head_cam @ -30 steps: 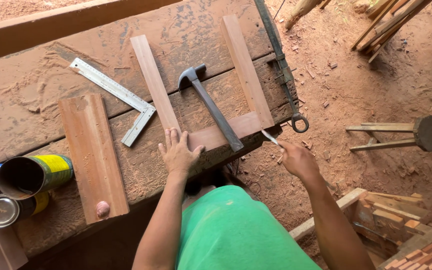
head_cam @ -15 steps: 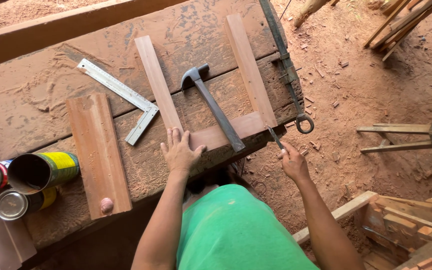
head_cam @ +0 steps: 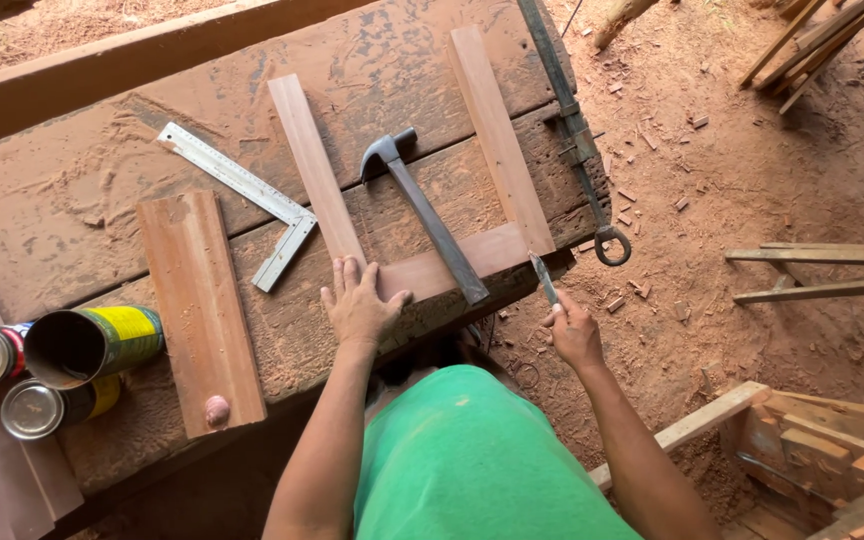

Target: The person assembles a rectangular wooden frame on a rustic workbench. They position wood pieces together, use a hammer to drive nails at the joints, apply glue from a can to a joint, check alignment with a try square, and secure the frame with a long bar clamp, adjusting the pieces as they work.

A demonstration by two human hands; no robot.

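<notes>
**Pinning a U-shaped wooden frame at the near edge of the surface**

Pressing flat, fingers spread, the left hand lies open on the near left corner of the wooden frame, where the left slat meets the short cross piece. It grips nothing; the palm seems placed to keep the joint from shifting. The right hand is closed around a slim, pointed metal tool, perhaps a chisel or a large nail, its tip aimed at the near right corner of the frame, just beside the right slat. Both hands thus bracket the cross piece.

A claw hammer rests inside the frame, its handle crossing the cross piece and reaching toward the person, within easy reach. Left of the frame lies a metal try square, and further left a separate board with a small rounded knob near its end. At the surface's left end lie three open tins. A long bar clamp runs along the right edge, ending in a ring. Beyond it is red earth strewn with chips.
</notes>
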